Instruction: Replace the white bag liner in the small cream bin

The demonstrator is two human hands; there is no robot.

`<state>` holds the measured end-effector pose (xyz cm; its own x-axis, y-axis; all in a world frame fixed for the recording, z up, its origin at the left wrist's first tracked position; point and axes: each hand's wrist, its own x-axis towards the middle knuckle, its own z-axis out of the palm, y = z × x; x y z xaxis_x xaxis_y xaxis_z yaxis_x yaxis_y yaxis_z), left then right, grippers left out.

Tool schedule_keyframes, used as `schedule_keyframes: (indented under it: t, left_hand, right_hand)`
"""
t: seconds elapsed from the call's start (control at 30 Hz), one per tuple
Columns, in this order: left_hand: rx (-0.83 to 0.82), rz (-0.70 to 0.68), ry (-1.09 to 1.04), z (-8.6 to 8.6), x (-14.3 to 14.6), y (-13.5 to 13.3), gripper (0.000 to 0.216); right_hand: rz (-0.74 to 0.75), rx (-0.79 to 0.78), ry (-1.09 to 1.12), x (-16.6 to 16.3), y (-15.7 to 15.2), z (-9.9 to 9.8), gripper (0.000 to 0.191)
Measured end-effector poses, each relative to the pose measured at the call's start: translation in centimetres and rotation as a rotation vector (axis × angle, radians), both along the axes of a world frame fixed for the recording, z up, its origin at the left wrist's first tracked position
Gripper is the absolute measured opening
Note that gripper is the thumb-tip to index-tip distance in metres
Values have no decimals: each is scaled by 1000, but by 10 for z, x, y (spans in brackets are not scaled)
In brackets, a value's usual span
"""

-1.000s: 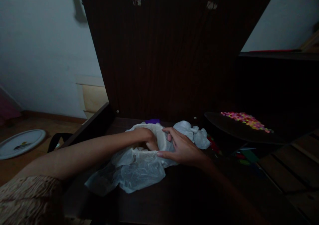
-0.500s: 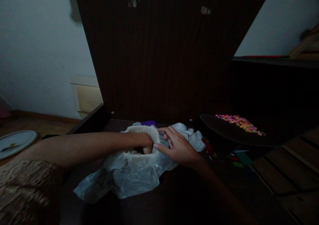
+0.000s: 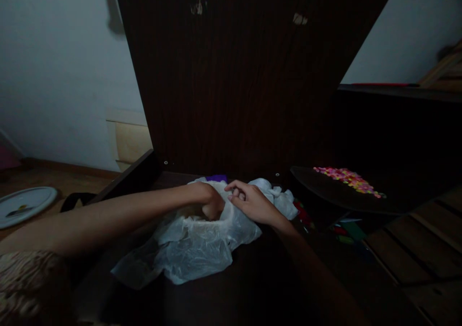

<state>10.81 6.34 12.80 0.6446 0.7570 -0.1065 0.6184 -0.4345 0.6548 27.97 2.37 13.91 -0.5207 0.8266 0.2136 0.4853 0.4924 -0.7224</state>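
Observation:
A whitish plastic bag (image 3: 197,256) lines an open container, its edge folded outward and hanging loosely over the front. My left hand (image 3: 212,202) reaches down into the opening from the left, near the far right inner side. Its fingers are hidden there, so what they hold does not show. At the right rim, my right hand (image 3: 250,202) has its fingers curled and its thumb and forefinger closed on the edge of the bag. The container under the plastic is mostly covered, and its contents are too dark to make out.
Behind the container rises a dark wood panel (image 3: 231,85). Another crumpled white plastic bag (image 3: 283,201) lies to the right. Beyond it, a dark curved shelf (image 3: 314,186) bears a pile of small pink and yellow pieces (image 3: 348,179). A round pale lid (image 3: 27,203) is at far left.
My left hand has shifted slightly up, its wrist now more bent over the rim. The fingers of my right hand have curled in from a more outstretched pose. The view has moved slightly.

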Motion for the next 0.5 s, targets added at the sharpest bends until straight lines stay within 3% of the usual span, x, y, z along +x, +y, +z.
schedule_keyframes:
  t: [0.1,0.17,0.23,0.3,0.33,0.5]
  left_hand:
    - [-85,-193,186,38,-22,-12,15]
    - [-41,-240,213,58,-37,-21,7]
    - [313,-151,197,66,-50,-25,7]
    - [577,-14,169,62,-60,-25,10]
    - [627,25,161,57,-64,-24,13]
    - [466,0,112,34,-78,-15,23]
  right_hand:
    - [-39,63,71,-1,3,-2,19]
    - [-98,118,111,-3,5,-3,18]
    - [-147,167,91,-6,8,-4,18]
    - [-160,222,3,-7,9,-4,17]
    - [-159,243,-43,-7,9,-4,18]
    - [-111,424,-129,-7,0,13,15]
